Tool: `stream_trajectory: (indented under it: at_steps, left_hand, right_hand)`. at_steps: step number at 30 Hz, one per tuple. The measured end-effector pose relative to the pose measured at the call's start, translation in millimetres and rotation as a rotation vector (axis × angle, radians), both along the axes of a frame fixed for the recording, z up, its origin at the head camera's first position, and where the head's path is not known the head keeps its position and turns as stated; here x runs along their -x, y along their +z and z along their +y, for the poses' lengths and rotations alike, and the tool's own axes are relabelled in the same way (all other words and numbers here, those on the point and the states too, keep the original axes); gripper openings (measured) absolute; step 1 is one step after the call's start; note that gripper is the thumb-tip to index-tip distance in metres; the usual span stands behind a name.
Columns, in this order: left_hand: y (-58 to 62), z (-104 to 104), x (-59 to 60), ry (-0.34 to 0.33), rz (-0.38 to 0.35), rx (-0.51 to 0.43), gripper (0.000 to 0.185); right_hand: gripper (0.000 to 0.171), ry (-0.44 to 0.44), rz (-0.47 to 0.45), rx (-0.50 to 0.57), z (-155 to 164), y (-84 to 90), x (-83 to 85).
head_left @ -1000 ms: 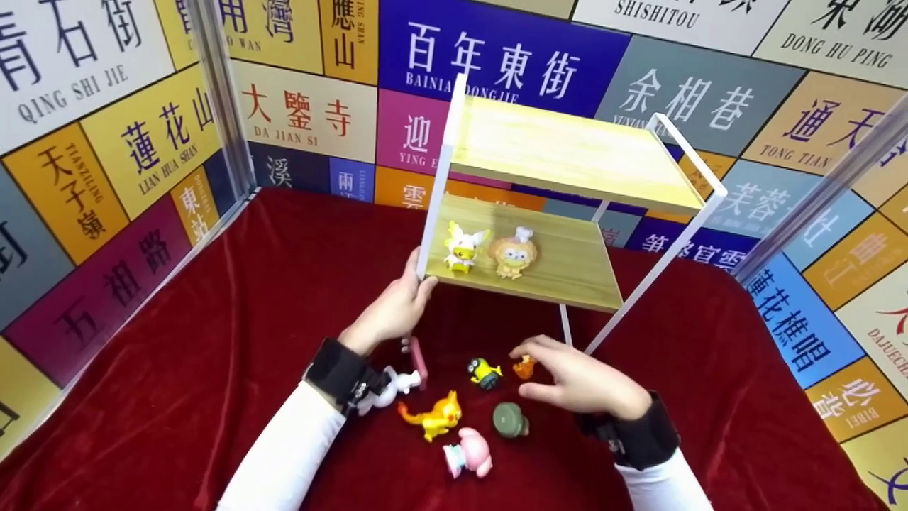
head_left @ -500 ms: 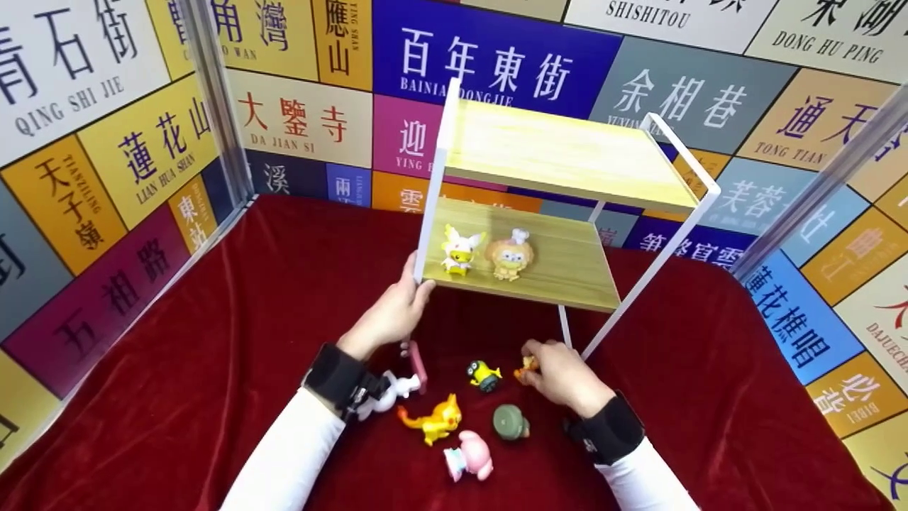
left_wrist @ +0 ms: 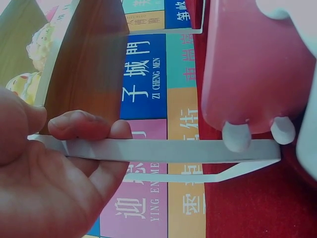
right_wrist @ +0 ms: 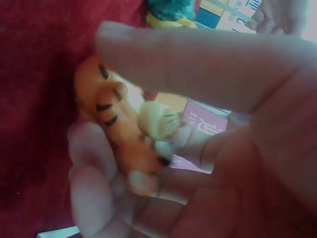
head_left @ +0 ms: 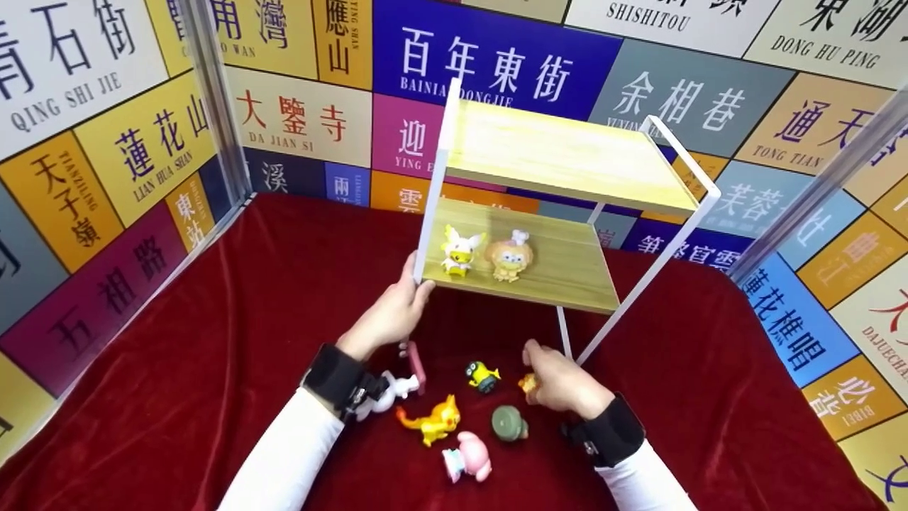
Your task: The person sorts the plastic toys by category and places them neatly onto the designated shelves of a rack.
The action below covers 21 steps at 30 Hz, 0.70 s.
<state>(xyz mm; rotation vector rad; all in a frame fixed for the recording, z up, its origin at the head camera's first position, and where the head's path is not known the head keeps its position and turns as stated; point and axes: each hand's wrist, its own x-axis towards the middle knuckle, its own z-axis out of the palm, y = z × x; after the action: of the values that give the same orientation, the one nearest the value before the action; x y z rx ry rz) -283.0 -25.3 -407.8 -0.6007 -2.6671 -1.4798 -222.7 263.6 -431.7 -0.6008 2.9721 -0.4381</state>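
A two-tier wooden shelf (head_left: 567, 152) with a white metal frame stands on the red cloth. My left hand (head_left: 394, 312) grips the frame's front left post (left_wrist: 163, 150) at the lower board. On that board stand a white-and-yellow rabbit figure (head_left: 460, 250) and a tan lion figure (head_left: 508, 257). My right hand (head_left: 560, 380) pinches a small orange tiger figure (right_wrist: 119, 126) just above the cloth, thumb over it and fingers under. In the head view only a bit of the tiger (head_left: 528, 384) shows.
On the red cloth (head_left: 213, 355) between my arms lie a minion figure (head_left: 483, 375), a yellow-orange fox (head_left: 433, 419), a green round figure (head_left: 509, 423), a pink-haired figure (head_left: 468, 455) and a white-and-pink figure (head_left: 397, 383). Sign-covered walls enclose the cloth on three sides.
My right hand closed its fingers round the orange tiger and drew it slightly down and toward me. The left hand has kept its hold on the shelf frame.
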Motion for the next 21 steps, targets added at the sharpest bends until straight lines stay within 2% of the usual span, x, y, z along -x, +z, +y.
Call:
stream_trajectory:
  at_steps: [5,9,18,21]
  left_hand:
    - [0.0,-1.3,0.1,0.001,-0.008,0.011,0.067]
    - [1.1,-1.0,0.5,0.004,-0.018,0.011,0.067]
    - [0.8,-1.2,-0.7,0.0,-0.012,0.005,0.066]
    - [-0.3,-1.4,-0.3,-0.002,-0.009,-0.001,0.066]
  right_hand:
    - [0.031,0.07,0.065,-0.037,0.5,1.0,-0.2]
    - [0.028,0.078,0.071,-0.031,1.3,5.6,-0.3]
    - [0.014,0.083,0.068,0.134,2.7,19.6,-1.8]
    - [0.013,0.06,0.003,0.223,2.7,24.7,-2.6]
